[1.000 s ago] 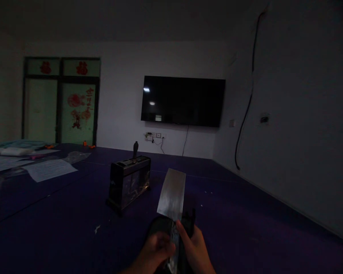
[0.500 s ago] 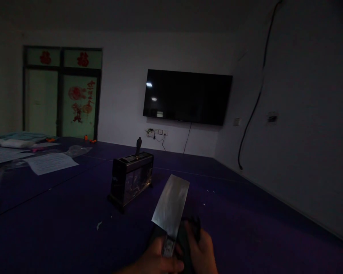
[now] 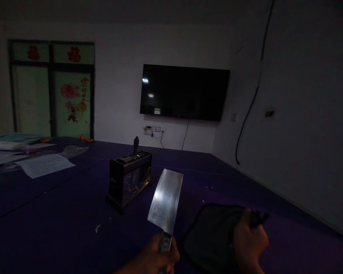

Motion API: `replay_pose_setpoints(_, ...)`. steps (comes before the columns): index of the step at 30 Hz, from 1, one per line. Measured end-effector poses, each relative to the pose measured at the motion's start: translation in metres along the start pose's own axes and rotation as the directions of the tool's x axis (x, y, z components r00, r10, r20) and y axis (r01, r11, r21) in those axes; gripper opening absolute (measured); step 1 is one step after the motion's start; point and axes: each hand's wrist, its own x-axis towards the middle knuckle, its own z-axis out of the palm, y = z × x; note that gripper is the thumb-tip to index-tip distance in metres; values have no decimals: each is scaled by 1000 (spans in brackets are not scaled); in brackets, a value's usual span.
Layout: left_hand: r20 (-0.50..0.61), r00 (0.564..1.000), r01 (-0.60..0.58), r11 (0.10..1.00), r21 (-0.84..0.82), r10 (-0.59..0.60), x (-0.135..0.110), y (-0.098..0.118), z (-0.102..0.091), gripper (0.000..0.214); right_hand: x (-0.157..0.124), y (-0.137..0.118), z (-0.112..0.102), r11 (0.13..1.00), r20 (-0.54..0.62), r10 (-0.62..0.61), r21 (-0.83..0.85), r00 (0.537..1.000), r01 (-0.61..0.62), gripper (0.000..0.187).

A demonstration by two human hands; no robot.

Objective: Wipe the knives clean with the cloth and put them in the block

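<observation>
My left hand point(image 3: 161, 257) is wrapped round the handle of a cleaver point(image 3: 165, 201), whose broad metal blade points up and away from me. On the right, my right hand point(image 3: 250, 241) grips the edge of a dark cloth piece point(image 3: 213, 232) with rounded corners, perhaps a bag; dark strap-like ends stick out past the fingers. Beyond the cleaver, a black knife block point(image 3: 130, 180) with see-through sides stands on the table, one dark handle point(image 3: 136, 145) rising from its top.
The purple table point(image 3: 71, 228) bears small white scraps point(image 3: 97, 228), printed sheets point(image 3: 45, 165), a clear plastic bag point(image 3: 73, 151) and orange items point(image 3: 89, 140). Behind it hangs a television point(image 3: 184, 93). A black cable point(image 3: 248, 118) dangles along the right wall.
My right hand has moved right, away from the cleaver, and the dark cloth piece now lies spread out between the hands. The cleaver stays in my left hand, shifted slightly left in view.
</observation>
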Motion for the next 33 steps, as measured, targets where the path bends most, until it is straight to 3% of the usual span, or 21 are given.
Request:
replay_pose_setpoints(3,-8,1000,9,999,-37,-9,5,-6,1,53,-18,-5,-1,989,138,-124,94,983,112,47)
replay_pose_setpoints(5,-29,999,30,999,-29,-31,7,-8,3,55,-42,-8,4,936,198,-332,188,922,296,43)
replay_pose_setpoints(6,-47,998,38,999,-18,-39,7,-9,3,54,-54,-7,8,873,204,-468,261,860,413,37)
replay_pose_setpoints(8,-84,995,61,998,6,-61,7,-11,4,52,-74,-6,16,646,156,-744,416,650,640,22)
replay_pose_setpoints(10,-101,993,67,997,28,-64,7,-13,3,53,-87,-3,22,409,100,-902,510,419,757,21)
replay_pose_setpoints(11,-103,993,64,997,39,-59,7,-14,3,53,-92,-2,24,337,101,-936,532,336,777,27)
replay_pose_setpoints(13,-101,994,35,998,53,-30,6,-14,1,54,-96,-1,26,256,111,-966,556,235,791,39)
replay_pose_setpoints(18,-58,997,-44,995,91,49,-1,-1,6,52,-97,2,25,146,141,-987,590,76,794,56)
replay_pose_setpoints(23,-125,987,-81,989,125,97,-5,6,13,41,-93,-2,17,106,242,-969,612,-58,784,72)
replay_pose_setpoints(26,-251,965,105,989,107,-76,-5,-2,6,52,-90,-12,8,138,321,-944,610,-84,780,85)
replay_pose_setpoints(28,-300,941,187,980,74,-157,-5,-9,0,59,-85,-17,5,158,366,-926,594,-91,789,87)
replay_pose_setpoints(30,-255,952,189,980,58,-169,-4,-13,-5,59,-79,-16,5,170,395,-915,573,-88,802,87)
replay_pose_setpoints(33,-172,971,186,979,86,-169,-3,-12,-4,53,-70,-8,10,230,426,-904,523,-18,820,88)
